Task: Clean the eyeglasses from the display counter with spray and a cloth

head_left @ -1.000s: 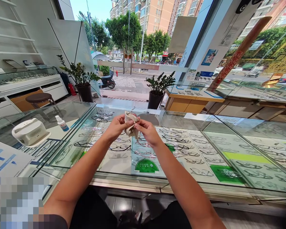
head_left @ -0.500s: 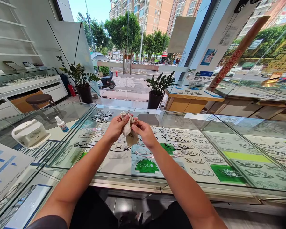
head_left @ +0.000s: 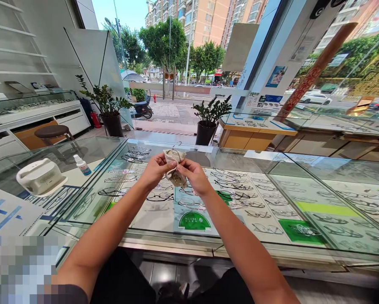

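Observation:
Over the glass display counter [head_left: 183, 242], both of my hands hold a pale beige cloth [head_left: 176, 177]. Thin-rimmed eyeglasses [head_left: 178, 153] are bunched partly inside it, with a slim piece of the frame sticking out at the top. My left hand [head_left: 154, 171] pinches the cloth from the left, thumb pressed on its front. From the other side, my right hand [head_left: 193, 174] grips the cloth and the edge of the glasses with closed fingers. Cloth and fingers hide most of the lenses. Rows of eyeglass frames [head_left: 159, 196] lie under the glass below my hands.
A spray bottle [head_left: 82, 165] and a white device [head_left: 40, 177] stand on the counter at left, near a printed sheet [head_left: 9, 213]. Beyond the counter are two potted plants [head_left: 206, 130] and a round stool [head_left: 52, 131]. Pixelation covers the lower left corner.
The cloth has been turned and bunched differently: its hanging tail is now shorter and rounder. My hands have shifted slightly right. A pixelated patch now covers the lower left.

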A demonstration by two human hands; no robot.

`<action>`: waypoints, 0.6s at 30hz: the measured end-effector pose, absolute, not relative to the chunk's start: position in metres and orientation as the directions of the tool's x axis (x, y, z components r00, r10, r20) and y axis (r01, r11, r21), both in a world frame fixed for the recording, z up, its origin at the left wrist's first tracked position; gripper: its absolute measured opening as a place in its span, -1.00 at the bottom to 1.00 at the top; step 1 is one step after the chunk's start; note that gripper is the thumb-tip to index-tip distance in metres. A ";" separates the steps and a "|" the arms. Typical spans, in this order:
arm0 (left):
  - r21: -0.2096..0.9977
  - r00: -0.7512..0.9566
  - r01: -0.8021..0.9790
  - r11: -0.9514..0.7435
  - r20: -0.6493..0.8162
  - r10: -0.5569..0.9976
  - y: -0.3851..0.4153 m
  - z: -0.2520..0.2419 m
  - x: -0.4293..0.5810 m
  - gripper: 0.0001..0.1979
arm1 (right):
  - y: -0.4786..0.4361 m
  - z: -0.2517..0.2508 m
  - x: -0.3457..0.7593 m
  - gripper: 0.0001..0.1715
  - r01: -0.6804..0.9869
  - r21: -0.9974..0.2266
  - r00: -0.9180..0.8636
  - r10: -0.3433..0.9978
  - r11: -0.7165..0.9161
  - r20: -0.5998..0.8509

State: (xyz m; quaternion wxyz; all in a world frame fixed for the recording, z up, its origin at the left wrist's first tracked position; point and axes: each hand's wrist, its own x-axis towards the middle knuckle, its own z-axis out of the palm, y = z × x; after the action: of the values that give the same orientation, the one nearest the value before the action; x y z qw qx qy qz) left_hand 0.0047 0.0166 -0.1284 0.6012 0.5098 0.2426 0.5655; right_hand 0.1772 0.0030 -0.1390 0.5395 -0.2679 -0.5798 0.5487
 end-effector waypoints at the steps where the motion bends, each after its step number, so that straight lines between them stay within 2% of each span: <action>1: 0.889 0.245 -0.429 -0.160 0.285 0.927 0.017 -0.128 0.005 -0.46 | 0.004 -0.140 0.178 -0.47 -0.278 -0.928 -0.281 0.903 0.247 0.324; 11: 0.892 0.070 -0.364 -0.267 0.312 0.948 0.016 -0.130 0.009 -0.41 | 0.000 -0.141 0.172 -0.48 -0.264 -0.946 -0.381 0.881 0.188 0.282; 15: 0.877 0.146 -0.416 -0.241 0.326 0.934 0.018 -0.126 0.005 -0.43 | 0.003 -0.139 0.176 -0.50 -0.291 -0.934 -0.303 0.906 0.207 0.296; 18: 0.873 0.205 -0.442 -0.207 0.323 0.924 0.017 -0.125 0.006 -0.43 | 0.005 -0.141 0.178 -0.49 -0.318 -0.934 -0.298 0.918 0.161 0.260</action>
State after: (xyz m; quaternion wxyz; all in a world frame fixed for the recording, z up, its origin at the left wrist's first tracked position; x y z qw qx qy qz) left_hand 0.0058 0.0175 -0.1251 0.5839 0.5114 0.2356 0.5848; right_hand 0.1782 0.0051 -0.1408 0.5262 -0.2722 -0.5511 0.5876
